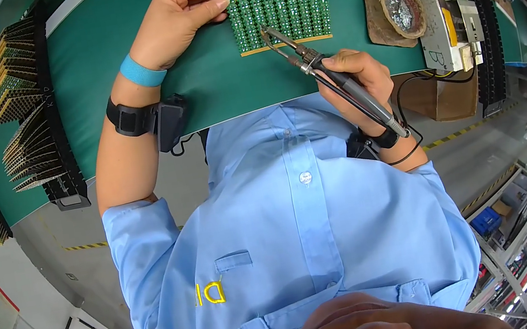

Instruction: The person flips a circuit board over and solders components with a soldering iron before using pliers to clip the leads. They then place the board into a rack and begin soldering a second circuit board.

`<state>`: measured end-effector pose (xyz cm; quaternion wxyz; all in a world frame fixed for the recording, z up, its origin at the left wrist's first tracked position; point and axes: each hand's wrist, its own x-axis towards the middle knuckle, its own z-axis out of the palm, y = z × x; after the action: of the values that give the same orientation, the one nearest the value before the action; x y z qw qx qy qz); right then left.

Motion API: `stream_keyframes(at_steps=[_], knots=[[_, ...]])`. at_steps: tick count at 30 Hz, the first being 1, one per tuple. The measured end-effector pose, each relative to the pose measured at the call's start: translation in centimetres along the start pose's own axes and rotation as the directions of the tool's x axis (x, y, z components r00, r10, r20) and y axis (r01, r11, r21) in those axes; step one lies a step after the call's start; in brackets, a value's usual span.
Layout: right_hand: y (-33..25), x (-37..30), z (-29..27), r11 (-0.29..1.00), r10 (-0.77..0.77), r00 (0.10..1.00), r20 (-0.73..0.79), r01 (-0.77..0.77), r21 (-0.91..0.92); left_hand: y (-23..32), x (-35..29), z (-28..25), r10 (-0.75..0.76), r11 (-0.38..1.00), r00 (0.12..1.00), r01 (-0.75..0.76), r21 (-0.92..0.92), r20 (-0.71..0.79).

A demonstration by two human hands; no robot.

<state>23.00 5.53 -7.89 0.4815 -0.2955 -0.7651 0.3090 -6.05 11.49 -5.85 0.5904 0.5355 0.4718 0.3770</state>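
Green circuit panel point(281, 14): left fingers point(208, 13) pinch its corner, right fingers point(352, 62) grip a soldering tool point(354, 88).

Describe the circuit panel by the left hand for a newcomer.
On the green tabletop, find the left hand. It touches the green, tan-edged circuit panel, which, unlike the racked boards farther left, lies flat beneath the two-pronged tool.

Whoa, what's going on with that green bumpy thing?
A person in a blue shirt is working at a green table. Their left grip is at the upper left corner of a green circuit board panel. Their right grip holds a soldering tool, its tip over the panel's left part; I can't tell if it touches. Off to the right sits a round dish with shiny bits inside.
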Motion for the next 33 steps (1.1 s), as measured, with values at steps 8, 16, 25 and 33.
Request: stream_keyframes(at_steps=[8, 16, 25, 33], knots=[[-0.8, -1.2, -1.2, 0.996, 0.052, 0.998, -0.026, -0.05, 0.073, 0.0, 0.0, 0.2, -0.005, 1.0, 1.0, 0.005, 0.009, 0.0], [-2.5, -3.4, -4.8, 0.975, 0.124, 0.984, -0.124, -0.144, -0.167, -0.2, 0.0, -0.1, -0.011, 1.0, 1.0, 0.011, 0.008, -0.011], [-1.2, -4.2, -6.5, 0.852, 0.093, 0.877, -0.471, -0.315, -0.418, -0.1, 0.1, -0.2, -0.005, 1.0, 1.0, 0.005, 0.014, 0.004], [-1.5, -0.7, -1.3, 0.998, 0.046, 0.999, 0.01, -0.045, -0.039, -0.3, 0.2, -0.1, -0.006, 1.0, 1.0, 0.006, 0.009, -0.003]])
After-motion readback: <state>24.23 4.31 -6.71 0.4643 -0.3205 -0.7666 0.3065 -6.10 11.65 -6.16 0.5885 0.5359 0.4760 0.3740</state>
